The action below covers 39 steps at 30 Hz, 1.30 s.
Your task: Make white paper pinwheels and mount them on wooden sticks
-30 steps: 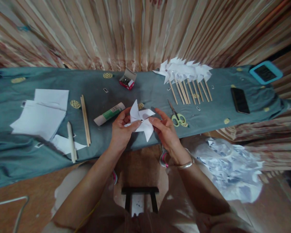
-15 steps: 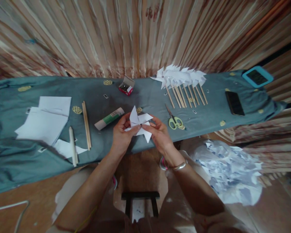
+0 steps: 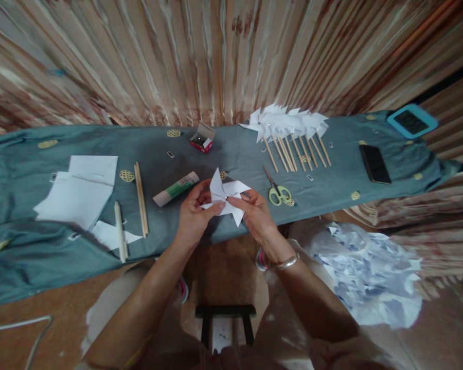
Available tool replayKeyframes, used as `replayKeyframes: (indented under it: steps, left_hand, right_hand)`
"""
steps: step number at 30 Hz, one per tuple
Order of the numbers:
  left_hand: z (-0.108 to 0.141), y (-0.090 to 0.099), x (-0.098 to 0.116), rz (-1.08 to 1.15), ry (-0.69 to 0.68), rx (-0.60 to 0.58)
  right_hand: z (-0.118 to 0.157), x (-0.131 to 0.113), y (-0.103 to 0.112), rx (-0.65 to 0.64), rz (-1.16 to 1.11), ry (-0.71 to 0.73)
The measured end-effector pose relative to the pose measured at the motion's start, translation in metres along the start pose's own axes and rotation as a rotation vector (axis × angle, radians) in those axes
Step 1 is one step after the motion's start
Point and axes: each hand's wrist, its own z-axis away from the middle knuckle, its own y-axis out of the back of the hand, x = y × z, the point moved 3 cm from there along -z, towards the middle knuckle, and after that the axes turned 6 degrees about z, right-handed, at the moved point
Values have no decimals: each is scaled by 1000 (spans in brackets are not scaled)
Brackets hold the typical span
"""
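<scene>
Between both hands, over the table's near edge, is a white paper pinwheel [image 3: 228,192] with pointed blades and a small shiny pin at its centre. My left hand [image 3: 196,211] pinches its left side, thumb on the front face and fingers curled behind. On the right, my right hand [image 3: 256,213] grips the paper too, its thumb by the central pin. The fingers behind the paper are partly hidden. A glue stick [image 3: 176,189] with a green label lies just left of my left hand. Green-handled scissors [image 3: 279,194] rest right of my right hand.
Finished pinwheels [image 3: 289,123] on sticks lie in a row at the back. Further left are a small red box of pins [image 3: 202,139], wooden sticks [image 3: 141,200], a white pen-like tool [image 3: 120,231] and paper sheets [image 3: 77,200]. A phone [image 3: 375,163] and a bag of paper scraps [image 3: 370,277] are at right.
The view has shifted slightly, so the table items appear a little further right. Both hands keep hold of the pinwheel, with hardly any visible movement of the fingers.
</scene>
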Motion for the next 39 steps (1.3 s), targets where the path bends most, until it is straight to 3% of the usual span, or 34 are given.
replayKeyframes:
  steps: [7, 15, 19, 23, 26, 30, 39]
  left_hand:
    - [3, 9, 8, -61, -67, 17]
    - [9, 24, 28, -77, -141, 117]
    - [-1, 56, 47, -204, -264, 242]
    - [-15, 102, 67, -572, -441, 458]
    - [-21, 124, 72, -945, -386, 498]
    - [-25, 131, 68, -1230, -308, 456]
    - [-31, 136, 63, -1350, -238, 456]
  right_hand:
    - [1, -5, 6, 14, -15, 15]
    - [3, -9, 10, 7, -24, 20]
    - [5, -9, 9, 2, -48, 7]
    - [6, -10, 11, -19, -35, 13]
    - [7, -12, 13, -21, -9, 27]
    - [7, -14, 15, -21, -17, 13]
    - [7, -17, 19, 8, -37, 16]
